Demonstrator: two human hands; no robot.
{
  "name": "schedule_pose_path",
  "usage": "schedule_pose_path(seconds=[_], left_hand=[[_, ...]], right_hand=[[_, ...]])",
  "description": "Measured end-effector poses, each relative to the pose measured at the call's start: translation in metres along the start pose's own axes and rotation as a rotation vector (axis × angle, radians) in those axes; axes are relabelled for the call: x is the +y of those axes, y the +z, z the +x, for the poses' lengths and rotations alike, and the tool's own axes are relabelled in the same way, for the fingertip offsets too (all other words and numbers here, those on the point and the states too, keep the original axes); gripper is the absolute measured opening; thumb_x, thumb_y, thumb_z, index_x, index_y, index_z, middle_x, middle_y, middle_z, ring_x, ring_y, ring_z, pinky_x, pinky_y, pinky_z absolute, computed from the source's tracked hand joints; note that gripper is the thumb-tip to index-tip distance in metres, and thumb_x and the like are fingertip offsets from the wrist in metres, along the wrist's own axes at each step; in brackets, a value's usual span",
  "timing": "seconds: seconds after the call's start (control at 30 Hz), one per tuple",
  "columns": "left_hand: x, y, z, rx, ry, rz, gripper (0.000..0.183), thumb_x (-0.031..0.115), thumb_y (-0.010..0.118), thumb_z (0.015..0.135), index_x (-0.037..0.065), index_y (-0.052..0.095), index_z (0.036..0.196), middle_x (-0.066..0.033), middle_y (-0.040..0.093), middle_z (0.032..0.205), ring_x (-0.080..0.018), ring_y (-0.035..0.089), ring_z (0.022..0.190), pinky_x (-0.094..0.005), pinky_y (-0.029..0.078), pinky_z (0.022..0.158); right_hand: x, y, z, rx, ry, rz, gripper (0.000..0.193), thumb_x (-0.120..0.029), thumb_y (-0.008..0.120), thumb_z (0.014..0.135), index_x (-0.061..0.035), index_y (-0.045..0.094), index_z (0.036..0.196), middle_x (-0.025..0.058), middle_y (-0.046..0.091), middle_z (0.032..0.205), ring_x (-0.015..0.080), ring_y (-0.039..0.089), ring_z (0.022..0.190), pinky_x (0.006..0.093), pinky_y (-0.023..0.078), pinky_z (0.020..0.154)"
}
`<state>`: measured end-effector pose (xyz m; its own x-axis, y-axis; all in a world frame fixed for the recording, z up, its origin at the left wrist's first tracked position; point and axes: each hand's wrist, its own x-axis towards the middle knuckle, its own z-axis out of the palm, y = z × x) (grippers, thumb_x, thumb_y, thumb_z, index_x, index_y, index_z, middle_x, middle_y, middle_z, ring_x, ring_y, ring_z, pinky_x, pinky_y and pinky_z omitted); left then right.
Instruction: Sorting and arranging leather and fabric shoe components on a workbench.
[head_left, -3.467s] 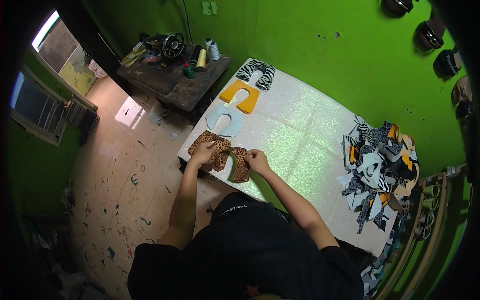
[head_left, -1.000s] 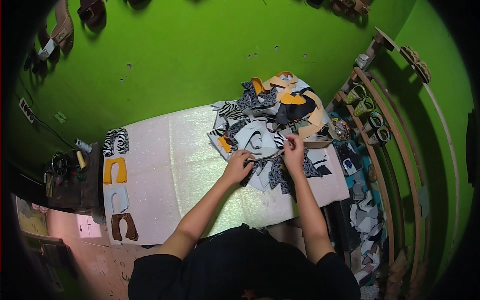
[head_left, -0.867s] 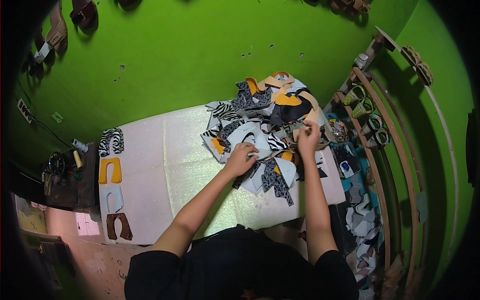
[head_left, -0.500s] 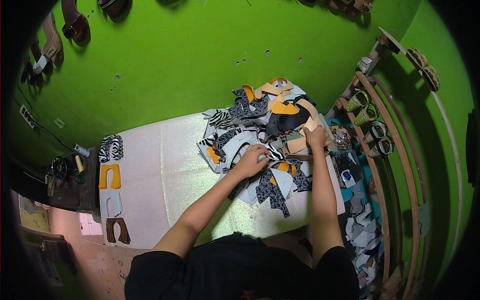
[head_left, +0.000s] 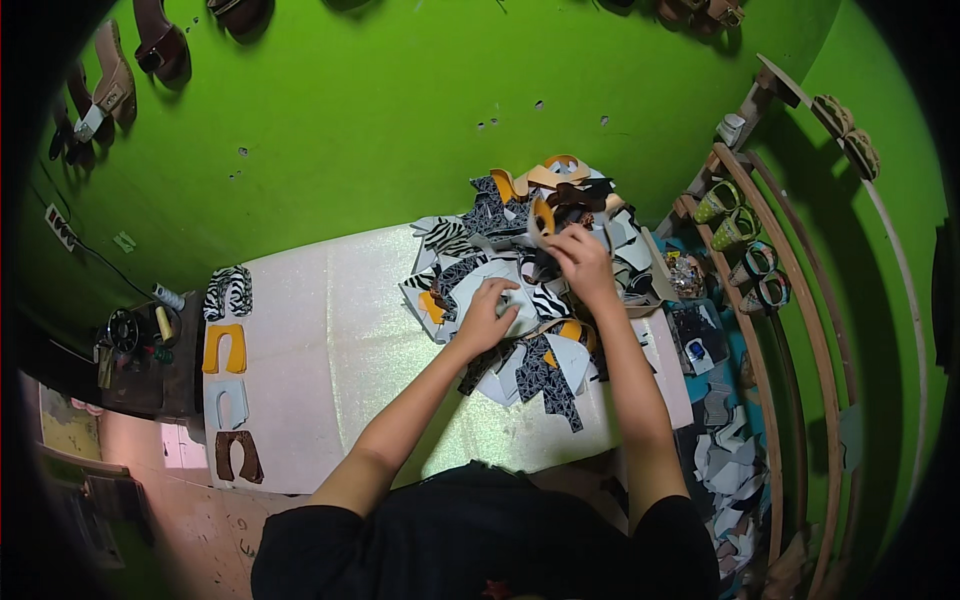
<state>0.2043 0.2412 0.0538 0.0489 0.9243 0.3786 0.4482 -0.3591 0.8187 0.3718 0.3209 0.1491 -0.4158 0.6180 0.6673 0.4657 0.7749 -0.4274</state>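
A heap of cut material scraps (head_left: 545,385) covers the right part of the table, with zebra-striped, black patterned, yellow, white and tan pieces overlapping. My left hand (head_left: 488,318) rests on the heap's near left side, thumb and fingers apart over a pale piece. Over the back of the heap, my right hand (head_left: 582,262) is closed on a curved yellow-and-white scrap (head_left: 542,218) lifted at its fingertips. Brown pieces (head_left: 580,195) lie just behind it. U-shaped cutouts line the table's left edge: zebra-striped (head_left: 228,292), yellow (head_left: 223,348), white (head_left: 226,403) and brown (head_left: 239,457).
The pale table (head_left: 300,360) stands against a green wall. At the left, a dark stand (head_left: 150,375) carries thread spools. A wooden rack (head_left: 780,330) with sandals (head_left: 733,228) rises at the right, beside bins of scraps (head_left: 720,450). More sandals hang on the wall.
My right hand has moved left from the heap's right side and now holds up a yellow-and-white scrap. Tan and black pieces there have shifted, baring brown ones. My left hand has moved slightly left.
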Motion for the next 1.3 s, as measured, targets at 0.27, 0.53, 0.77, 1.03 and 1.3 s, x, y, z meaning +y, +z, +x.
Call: schedule_pose_path(seconds=[0.27,0.53,0.77,1.03,1.3], left_hand=[[0.007,-0.017,-0.009,0.126,-0.03,-0.006,0.035,0.013,0.058,0.075,0.004,0.046,0.107,-0.015,0.044,0.107,-0.0288,0.046,0.1,-0.0343,0.037,0.088],[0.008,-0.025,-0.016,0.124,-0.067,-0.002,0.028,0.014,0.058,0.074,0.003,0.052,0.099,-0.0152,0.048,0.101,-0.03,0.047,0.098,-0.0342,0.037,0.087],[0.005,-0.025,-0.02,-0.048,-0.325,-0.504,0.035,0.028,0.04,0.09,0.002,0.056,0.106,-0.0067,0.06,0.099,-0.0144,0.053,0.089,-0.0282,0.041,0.079],[0.024,-0.042,-0.033,-0.081,-0.635,-1.383,0.071,0.06,0.026,0.084,0.002,0.031,0.125,-0.0163,0.049,0.114,-0.0244,0.054,0.098,-0.0376,0.044,0.084],[0.022,-0.064,-0.062,-0.135,-0.502,-1.439,0.07,0.055,0.032,0.085,0.0,0.031,0.127,-0.0174,0.051,0.115,-0.0252,0.055,0.101,-0.0372,0.042,0.089]], right_hand=[[0.005,-0.013,0.016,0.448,0.143,0.051,0.013,-0.001,0.057,0.074,-0.0017,0.063,0.086,0.0099,0.057,0.079,0.0214,0.056,0.07,0.0295,0.045,0.063],[0.026,-0.019,0.001,0.283,0.306,0.139,0.018,-0.011,0.059,0.076,0.0028,0.06,0.088,0.0125,0.061,0.079,0.0214,0.058,0.074,0.0296,0.044,0.072],[-0.017,0.025,-0.04,0.148,0.494,0.589,0.013,-0.008,0.058,0.08,0.0018,0.058,0.089,0.0001,0.056,0.076,0.0057,0.048,0.067,0.0202,0.04,0.059],[-0.059,0.063,-0.096,0.049,0.581,0.911,0.014,-0.008,0.057,0.082,0.0012,0.056,0.092,0.0005,0.055,0.079,0.0066,0.05,0.072,0.0199,0.042,0.065],[-0.107,0.053,-0.106,-0.284,0.407,0.376,0.019,-0.005,0.06,0.07,-0.0004,0.058,0.088,0.0111,0.056,0.084,0.0263,0.057,0.074,0.0313,0.045,0.068]])
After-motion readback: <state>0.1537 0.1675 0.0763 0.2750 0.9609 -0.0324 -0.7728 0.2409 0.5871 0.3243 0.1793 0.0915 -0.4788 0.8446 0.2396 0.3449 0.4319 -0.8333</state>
